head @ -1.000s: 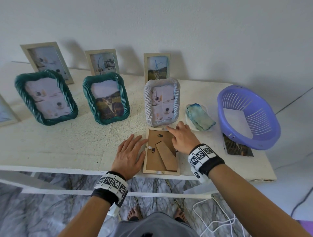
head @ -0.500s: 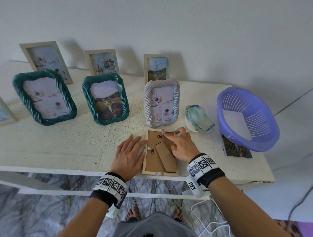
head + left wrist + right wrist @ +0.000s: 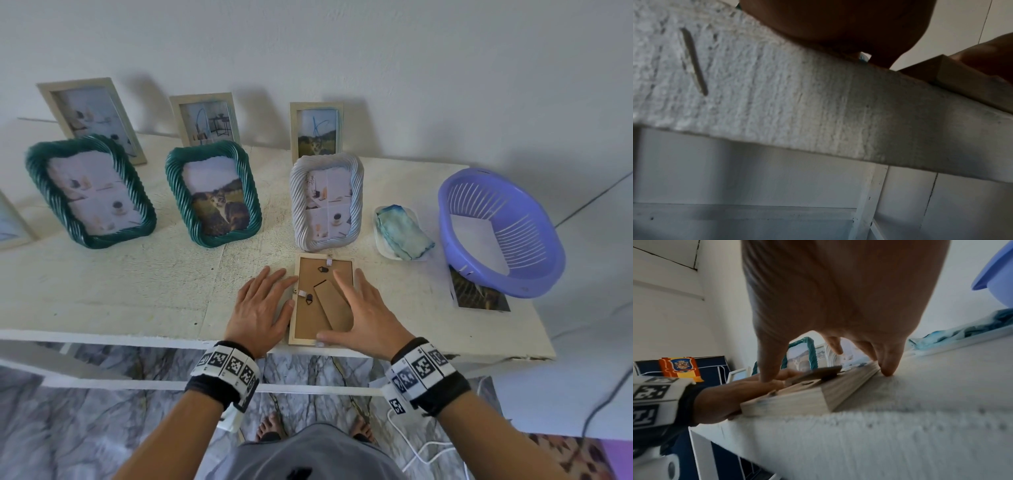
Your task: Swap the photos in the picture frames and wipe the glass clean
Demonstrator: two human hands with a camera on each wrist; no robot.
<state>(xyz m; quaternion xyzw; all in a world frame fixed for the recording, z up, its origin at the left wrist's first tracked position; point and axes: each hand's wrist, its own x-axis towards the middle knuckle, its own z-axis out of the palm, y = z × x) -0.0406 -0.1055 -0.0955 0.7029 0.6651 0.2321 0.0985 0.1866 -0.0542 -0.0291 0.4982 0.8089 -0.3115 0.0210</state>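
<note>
While the wooden frame (image 3: pixel 322 301) lies face-down, the left hand (image 3: pixel 262 306) rests flat beside it, fingers relaxed. The right hand (image 3: pixel 366 311) spreads loosely over it, grasping nothing; the white frame (image 3: pixel 325 202) stands just behind.

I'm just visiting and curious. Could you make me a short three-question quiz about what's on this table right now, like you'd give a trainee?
1. True or false: the wooden frame between the hands lies with its back facing up.
2. Where is the folded blue-green cloth? A) inside the purple basket B) between the white frame and the basket C) on the floor
3. Fill in: the loose photo lies partly under the ______.

Key:
1. True; the cardboard stand and clips show.
2. B
3. basket

The left hand lies flat beside the frame; the right hand spreads over it.
</note>
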